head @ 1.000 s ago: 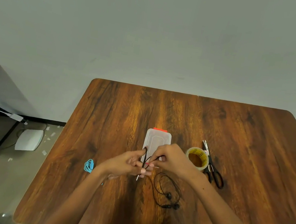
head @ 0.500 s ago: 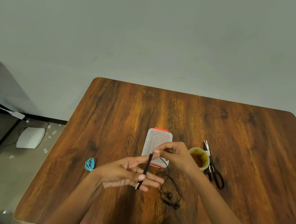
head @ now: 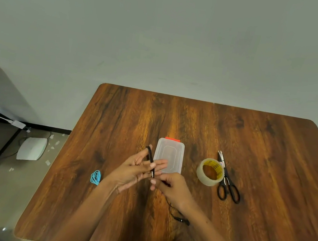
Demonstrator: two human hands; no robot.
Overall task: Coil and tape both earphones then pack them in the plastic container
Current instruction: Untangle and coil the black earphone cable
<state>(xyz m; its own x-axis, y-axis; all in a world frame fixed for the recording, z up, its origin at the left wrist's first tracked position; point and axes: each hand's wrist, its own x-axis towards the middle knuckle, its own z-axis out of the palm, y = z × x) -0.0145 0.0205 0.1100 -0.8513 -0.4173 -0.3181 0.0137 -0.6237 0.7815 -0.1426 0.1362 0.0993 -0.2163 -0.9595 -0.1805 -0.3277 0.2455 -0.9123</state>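
Now the left hand spreads flat so the black earphone wraps its fingers, while the right hand pinches the loose wire mid-surface.

soft even light, edges bowed, hands perhaps motion-blurred
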